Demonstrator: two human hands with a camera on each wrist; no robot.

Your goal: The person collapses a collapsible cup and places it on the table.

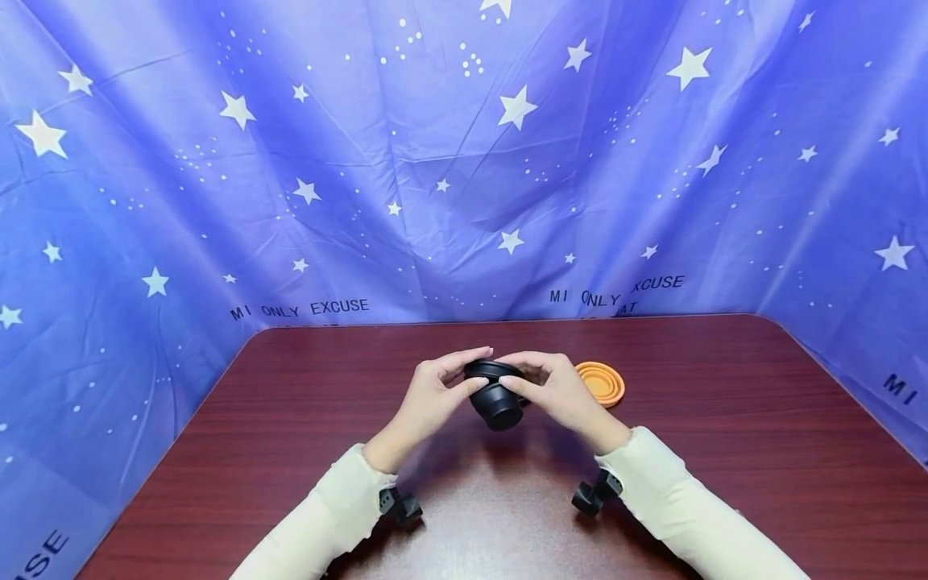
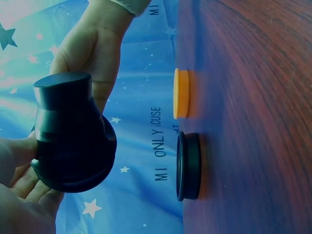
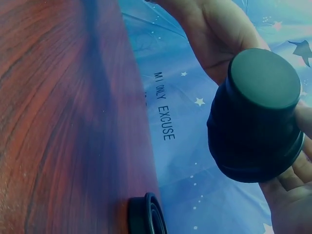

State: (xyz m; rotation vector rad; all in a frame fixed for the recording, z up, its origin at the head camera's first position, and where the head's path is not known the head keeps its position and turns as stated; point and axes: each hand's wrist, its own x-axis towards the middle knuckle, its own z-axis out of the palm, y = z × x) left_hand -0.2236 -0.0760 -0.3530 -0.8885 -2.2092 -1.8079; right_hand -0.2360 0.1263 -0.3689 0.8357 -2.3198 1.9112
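Observation:
A black collapsible cup (image 1: 497, 405), partly extended, is held above the table between both hands with its narrow base tilted toward me. My left hand (image 1: 432, 396) grips the wide rim from the left, thumb on the near side and fingers behind. On the opposite side my right hand (image 1: 563, 392) pinches the same rim in a like way. The left wrist view shows the cup (image 2: 70, 126) base up, its stepped wall bulging toward the rim. From the right wrist its round flat base (image 3: 265, 78) faces the camera. Parts of the fingers are hidden behind the cup.
A flattened orange collapsible cup (image 1: 602, 383) lies on the dark red wooden table (image 1: 290, 427), right of my hands. A flattened black one (image 2: 189, 165) lies near it, mostly hidden in the head view. A blue star-patterned curtain (image 1: 449, 161) hangs behind the table.

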